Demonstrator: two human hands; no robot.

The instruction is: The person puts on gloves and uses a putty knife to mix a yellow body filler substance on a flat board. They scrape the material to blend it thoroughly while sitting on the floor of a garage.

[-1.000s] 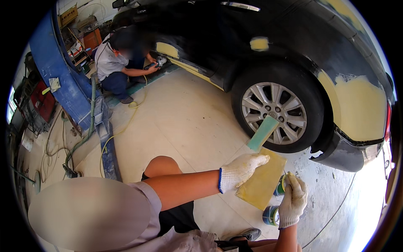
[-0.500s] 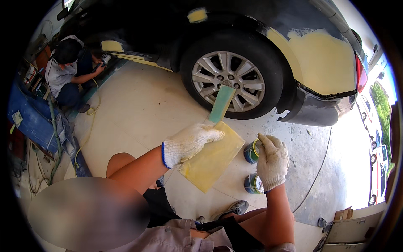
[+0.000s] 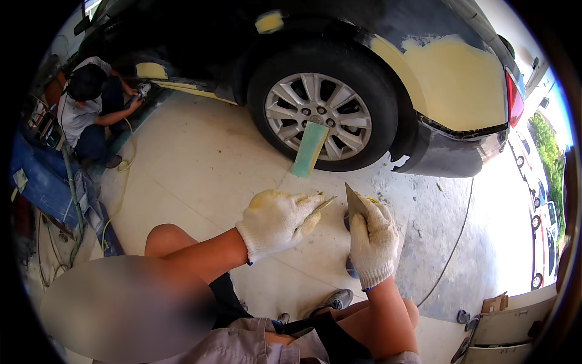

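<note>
Both my hands wear whitish work gloves and are held out in front of the car wheel. My left hand [image 3: 280, 221] is closed on a yellow board [image 3: 325, 204], turned almost edge-on so that just a thin strip shows past the fingers. In my right hand [image 3: 374, 239] is a putty knife [image 3: 356, 202], its grey pointed blade facing up and left; the glove hides its handle. The two hands are apart. Behind my right hand, two cans are mostly covered; a sliver of one can [image 3: 351, 267] shows. A green and yellow flat block [image 3: 310, 150] leans against the wheel.
A dark car [image 3: 200, 36] with a yellow filler patch [image 3: 458, 82] on its rear side stands ahead, its tyre [image 3: 260, 115] on the floor. At left, another person [image 3: 91, 109] crouches with a power tool. A cable [image 3: 454, 255] crosses the floor at right, near a cabinet [image 3: 506, 327].
The yellow board has turned from face-on to nearly edge-on. My left hand has moved slightly right; my right hand has shifted left and turned, bringing the putty knife's blade into sight.
</note>
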